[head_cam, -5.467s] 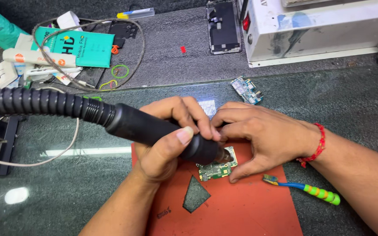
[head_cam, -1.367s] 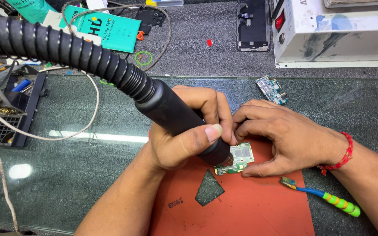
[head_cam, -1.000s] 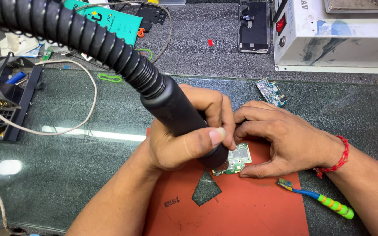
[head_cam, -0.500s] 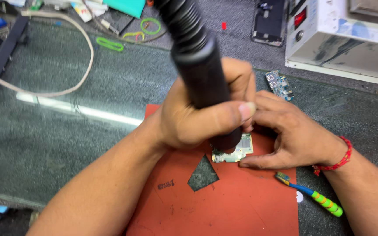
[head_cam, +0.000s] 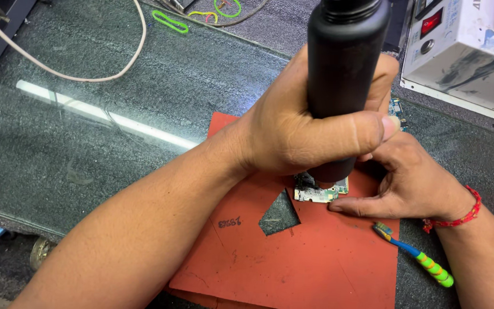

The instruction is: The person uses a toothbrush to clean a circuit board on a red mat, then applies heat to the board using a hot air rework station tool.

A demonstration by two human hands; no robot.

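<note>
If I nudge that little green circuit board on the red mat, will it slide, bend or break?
The circuit board looks thin, flat and rigid, so it probably won't flex. It seems light, so a nudge could shift it; the right hand is pressing beside it on the red mat. Its small exposed components look fragile.

A dark speckled surface [head_cam: 87, 131] under a sheet of glass fills the view, and a long bright strip of overhead light [head_cam: 110, 119] reflects off the glass. A white metal box [head_cam: 470, 51] with a red switch stands at the far right. A pale cable [head_cam: 87, 71] curves across the far left.
</note>
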